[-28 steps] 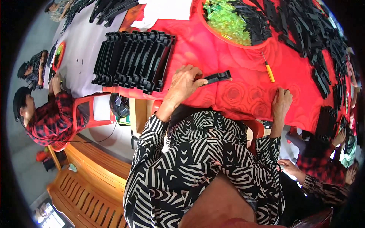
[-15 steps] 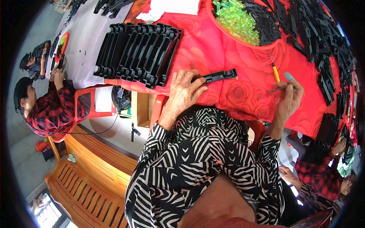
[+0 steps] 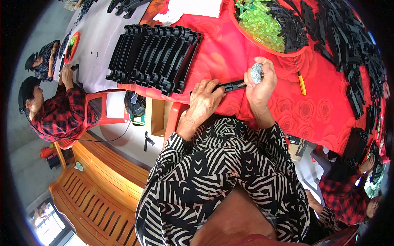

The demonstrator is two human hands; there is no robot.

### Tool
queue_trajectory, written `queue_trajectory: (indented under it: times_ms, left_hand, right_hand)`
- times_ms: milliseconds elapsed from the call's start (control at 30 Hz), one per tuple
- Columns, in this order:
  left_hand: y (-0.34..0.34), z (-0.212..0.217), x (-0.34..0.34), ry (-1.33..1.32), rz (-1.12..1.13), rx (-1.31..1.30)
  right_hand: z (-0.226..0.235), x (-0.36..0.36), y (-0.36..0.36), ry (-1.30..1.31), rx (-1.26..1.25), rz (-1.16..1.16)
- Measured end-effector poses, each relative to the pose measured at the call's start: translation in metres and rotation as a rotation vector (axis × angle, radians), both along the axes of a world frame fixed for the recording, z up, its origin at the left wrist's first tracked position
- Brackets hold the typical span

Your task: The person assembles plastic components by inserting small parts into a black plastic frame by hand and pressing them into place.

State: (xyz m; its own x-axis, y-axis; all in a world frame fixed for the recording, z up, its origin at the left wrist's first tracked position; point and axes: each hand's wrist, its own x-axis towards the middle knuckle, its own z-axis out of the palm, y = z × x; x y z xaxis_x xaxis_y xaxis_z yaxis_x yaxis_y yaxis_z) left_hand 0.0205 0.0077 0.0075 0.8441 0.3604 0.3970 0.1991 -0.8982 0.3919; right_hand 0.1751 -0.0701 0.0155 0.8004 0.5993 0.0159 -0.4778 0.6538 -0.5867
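Note:
My left hand [image 3: 206, 98] is closed on a slim black plastic part [image 3: 232, 86] that lies at the table's near edge and sticks out to the right. My right hand [image 3: 261, 88] grips a tool with a rounded, speckled grey handle end [image 3: 257, 73]. Its thin shaft points down and left to the right end of the part, though the fingers hide most of it and the exact contact cannot be made out. To the right on the red cloth lies a screwdriver [image 3: 302, 85] with a yellow handle.
Rows of black plastic parts [image 3: 156, 59] are stacked left of my hands. A red-rimmed tray [image 3: 279, 53] holds green-yellow clear pieces and small black pieces. More black parts [image 3: 349, 53] are heaped at right. Other people [image 3: 61, 110] sit nearby; a wooden bench [image 3: 94, 184] stands lower left.
My right hand has swung left with the grey-ended tool, from near the screwdriver to the black part's right end. My left hand keeps its hold on the part.

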Motion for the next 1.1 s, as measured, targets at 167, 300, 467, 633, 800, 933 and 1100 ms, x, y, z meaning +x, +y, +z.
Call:
queue_trajectory:
  times_ms: [167,300,467,633,800,933,1100]
  left_hand:
    - [0.0,-0.001,0.003,-0.012,-0.005,-0.045]
    - [0.001,0.003,0.0,-0.018,-0.009,-0.055]
    - [0.0,0.005,0.0,-0.007,-0.005,-0.062]
    - [0.001,0.007,0.003,0.006,-0.01,-0.092]
    - [0.001,0.003,0.003,-0.02,-0.017,-0.064]
    - [0.001,0.003,0.003,-0.018,-0.023,-0.066]
    - [0.002,0.0,0.001,-0.001,-0.015,-0.048]
  right_hand:
    - [-0.009,-0.005,0.008,-0.027,-0.069,-0.061]
    - [-0.009,-0.008,0.011,-0.032,-0.098,-0.044]
    - [-0.009,-0.01,0.012,-0.016,-0.13,-0.056]
    - [-0.008,-0.007,0.011,0.018,-0.191,-0.098]
    - [-0.004,-0.007,0.011,0.032,-0.141,-0.07]
    - [-0.008,-0.007,0.011,0.004,-0.158,-0.056]
    - [-0.01,-0.01,0.012,-0.017,-0.166,-0.079]
